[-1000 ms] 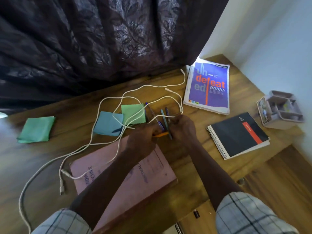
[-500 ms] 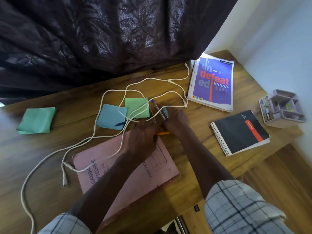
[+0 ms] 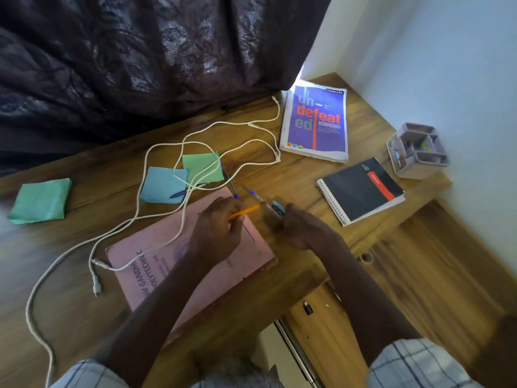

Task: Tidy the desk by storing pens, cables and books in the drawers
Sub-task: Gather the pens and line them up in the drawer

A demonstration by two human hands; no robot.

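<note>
Pinching orange pen [image 3: 246, 210] between left hand [image 3: 216, 229] fingers, centre of frame, tip toward upper right, over top edge of pink book [image 3: 179, 278]. Gripping pen bunch [image 3: 277, 207] in right hand [image 3: 298, 229], fingers curled round it, just right of centre; teal cap and blue end sticking out toward upper left. Hands near each other, not touching.

Two more pens loose on worktop [image 3: 296, 177]: thin pen [image 3: 228, 182] running from green note [image 3: 201, 166] down toward left hand; blue pen [image 3: 179, 194] lying on blue note [image 3: 162, 184], left of centre.

White cable [image 3: 253, 125] looping across centre and upper centre, over both notes and pink book's left part; plug [image 3: 96, 288] on bare wood at lower left, rest trailing off toward bottom left edge.

Purple book [image 3: 316, 124] flat at upper right, beside curtain [image 3: 140, 65] edge. Black spiral notebook [image 3: 361, 189] flat just below it, right of centre. Grey organiser [image 3: 416, 149] upright at right edge, near the wall. Teal note [image 3: 40, 201] alone at far left. Dark curtain filling upper left of frame. Checked sleeves along bottom edge.
</note>
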